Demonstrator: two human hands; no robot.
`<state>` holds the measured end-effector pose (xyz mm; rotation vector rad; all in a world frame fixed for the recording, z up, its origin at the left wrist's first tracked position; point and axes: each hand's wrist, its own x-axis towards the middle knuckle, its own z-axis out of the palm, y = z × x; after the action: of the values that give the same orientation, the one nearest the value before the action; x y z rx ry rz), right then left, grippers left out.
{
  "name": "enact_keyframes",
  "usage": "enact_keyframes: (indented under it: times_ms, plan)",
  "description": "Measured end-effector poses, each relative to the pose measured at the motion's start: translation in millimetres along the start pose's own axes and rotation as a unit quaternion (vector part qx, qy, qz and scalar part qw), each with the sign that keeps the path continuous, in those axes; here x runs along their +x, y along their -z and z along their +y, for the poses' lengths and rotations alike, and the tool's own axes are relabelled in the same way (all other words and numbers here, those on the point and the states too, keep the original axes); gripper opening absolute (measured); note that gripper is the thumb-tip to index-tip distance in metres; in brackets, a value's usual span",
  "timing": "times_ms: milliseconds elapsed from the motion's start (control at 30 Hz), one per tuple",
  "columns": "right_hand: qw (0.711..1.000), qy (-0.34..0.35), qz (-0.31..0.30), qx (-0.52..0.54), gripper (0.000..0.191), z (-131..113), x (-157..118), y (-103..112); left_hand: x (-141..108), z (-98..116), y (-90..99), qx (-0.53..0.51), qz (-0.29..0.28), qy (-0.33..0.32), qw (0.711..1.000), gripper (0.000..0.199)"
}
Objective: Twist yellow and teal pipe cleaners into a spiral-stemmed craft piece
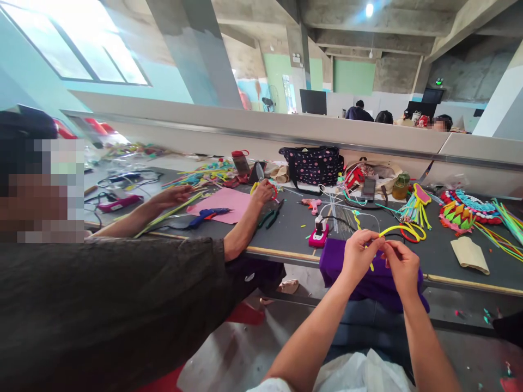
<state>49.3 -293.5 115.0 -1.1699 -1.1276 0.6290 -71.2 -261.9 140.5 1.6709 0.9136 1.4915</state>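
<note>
Above my lap, my left hand and my right hand meet at the fingertips. Both pinch a yellow fuzzy stem, which curves to the right in a loop over the table edge. A short yellow end hangs below my left fingers. Under my hands lies a purple cloth. Just beyond, a twisted yellow piece rests on the dark table. The exact join between my fingertips is too small to tell.
At the left, a person in dark clothing reaches over pink paper and pliers. A pink power strip, a pink glue gun, a patterned bag, a bottle and a beige packet lie around.
</note>
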Motion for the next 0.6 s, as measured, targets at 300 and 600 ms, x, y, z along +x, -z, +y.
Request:
enact_keyframes:
  times_ms: [300, 600]
  plan:
    - [0.956, -0.038, 0.105, 0.272, 0.026, -16.4, 23.6, 6.9, -9.8, 2.4, -2.3, -0.093, -0.016, 0.101, 0.99, 0.023]
    - [0.927, -0.052, 0.161, 0.335, 0.021, -8.1, 27.9, 0.0, -17.6, 1.5, 3.1, -0.2, -0.055, 0.135, 0.969, 0.03]
